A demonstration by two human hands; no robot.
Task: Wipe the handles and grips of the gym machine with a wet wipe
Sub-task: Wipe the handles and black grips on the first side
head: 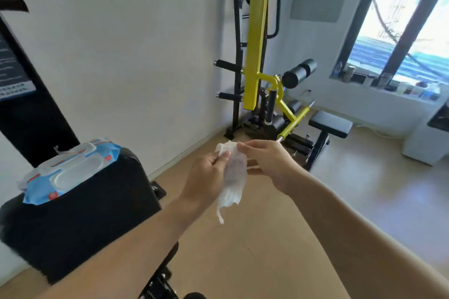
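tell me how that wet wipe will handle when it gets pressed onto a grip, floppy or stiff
Probably floppy: the wet wipe droops in folds below the left hand and right hand pinching its top. It looks thin and light, so it should wrap around a grip but may bunch.

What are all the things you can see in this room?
wet wipe: one, white, crumpled, held between both hands
wipes pack: one, blue and white, on the black pad at left
black pad: one, lower left
gym machine: one, yellow and black, by the far wall
bench: one, black, right of the machine
window: one, dark frame, upper right
floor: tan wood
left hand: pinches the wipe
right hand: pinches the wipe's top
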